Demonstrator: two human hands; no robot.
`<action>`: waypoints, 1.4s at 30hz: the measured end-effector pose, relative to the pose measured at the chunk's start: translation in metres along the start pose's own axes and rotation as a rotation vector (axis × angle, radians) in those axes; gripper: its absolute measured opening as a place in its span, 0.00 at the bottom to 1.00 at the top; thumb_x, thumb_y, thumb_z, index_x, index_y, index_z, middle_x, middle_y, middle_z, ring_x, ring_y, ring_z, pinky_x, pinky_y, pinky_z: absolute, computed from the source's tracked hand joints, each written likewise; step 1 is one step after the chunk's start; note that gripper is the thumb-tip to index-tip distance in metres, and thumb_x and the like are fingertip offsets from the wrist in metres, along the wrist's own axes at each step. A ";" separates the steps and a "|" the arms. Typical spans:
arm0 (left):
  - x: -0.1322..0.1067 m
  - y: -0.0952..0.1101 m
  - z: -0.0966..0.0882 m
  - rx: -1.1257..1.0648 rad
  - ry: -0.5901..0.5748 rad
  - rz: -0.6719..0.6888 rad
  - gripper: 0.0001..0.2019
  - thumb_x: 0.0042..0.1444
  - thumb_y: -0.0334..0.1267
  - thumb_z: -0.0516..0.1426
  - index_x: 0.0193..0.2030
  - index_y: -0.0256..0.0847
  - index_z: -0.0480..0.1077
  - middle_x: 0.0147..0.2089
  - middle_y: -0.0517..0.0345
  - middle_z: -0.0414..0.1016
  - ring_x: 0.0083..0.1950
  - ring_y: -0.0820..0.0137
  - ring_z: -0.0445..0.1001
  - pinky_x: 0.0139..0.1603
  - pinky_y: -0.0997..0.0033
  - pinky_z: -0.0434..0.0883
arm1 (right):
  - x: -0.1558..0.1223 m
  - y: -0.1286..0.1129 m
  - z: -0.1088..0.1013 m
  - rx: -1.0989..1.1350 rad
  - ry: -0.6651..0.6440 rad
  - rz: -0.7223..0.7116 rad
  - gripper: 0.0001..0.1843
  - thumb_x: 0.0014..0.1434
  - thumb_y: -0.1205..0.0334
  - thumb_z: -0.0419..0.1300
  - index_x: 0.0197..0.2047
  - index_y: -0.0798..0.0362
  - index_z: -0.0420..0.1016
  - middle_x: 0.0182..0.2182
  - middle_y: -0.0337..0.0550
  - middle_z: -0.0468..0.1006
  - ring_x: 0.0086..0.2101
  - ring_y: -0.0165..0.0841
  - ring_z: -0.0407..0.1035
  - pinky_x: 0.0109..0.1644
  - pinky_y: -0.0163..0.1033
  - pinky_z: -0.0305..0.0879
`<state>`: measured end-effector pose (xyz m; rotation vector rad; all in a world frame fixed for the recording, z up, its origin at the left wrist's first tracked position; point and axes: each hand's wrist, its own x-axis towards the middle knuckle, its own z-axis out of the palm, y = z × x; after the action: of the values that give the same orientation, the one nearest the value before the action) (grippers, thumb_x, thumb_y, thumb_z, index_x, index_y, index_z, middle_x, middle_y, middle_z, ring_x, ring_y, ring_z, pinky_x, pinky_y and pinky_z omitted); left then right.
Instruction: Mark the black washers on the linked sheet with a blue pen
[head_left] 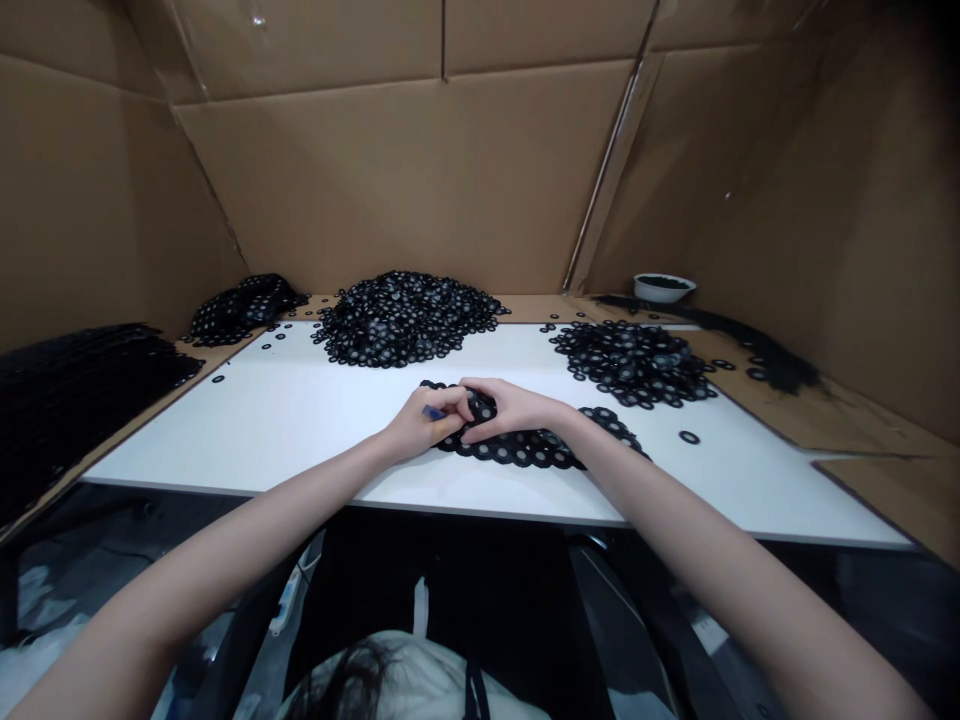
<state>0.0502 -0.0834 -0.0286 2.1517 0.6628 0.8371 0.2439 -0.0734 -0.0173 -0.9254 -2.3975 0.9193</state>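
Note:
A sheet of joined black rings with pale centres [521, 452] lies on the white board in front of me. My left hand [426, 422] is closed in a pinch at the sheet's left end. A small blue object [433, 412] shows between its fingers; its kind is unclear. My right hand [510, 408] curves over the same end, thumb and forefinger gripping the sheet from two sides. The fingertips of both hands are close together there. Part of the sheet is hidden beneath the right hand and wrist.
Loose black rings form a large heap [405, 320] at the back and a smaller heap [634, 362] at right. One ring [689, 437] lies apart. Black strips [82, 400] are stacked at left. A white bowl [664, 289] stands back right. Cardboard walls [405, 170] surround the white board [285, 410].

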 end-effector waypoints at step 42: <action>-0.001 0.004 -0.001 -0.171 0.097 -0.051 0.04 0.48 0.30 0.55 0.25 0.34 0.69 0.23 0.62 0.65 0.26 0.77 0.61 0.30 0.76 0.58 | -0.001 -0.006 -0.004 0.056 0.048 -0.037 0.26 0.42 0.51 0.68 0.42 0.52 0.66 0.42 0.40 0.70 0.45 0.39 0.64 0.50 0.41 0.59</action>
<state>0.0497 -0.0858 -0.0246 1.9435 0.6671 0.9409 0.2440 -0.0753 -0.0108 -0.8691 -2.3286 0.9349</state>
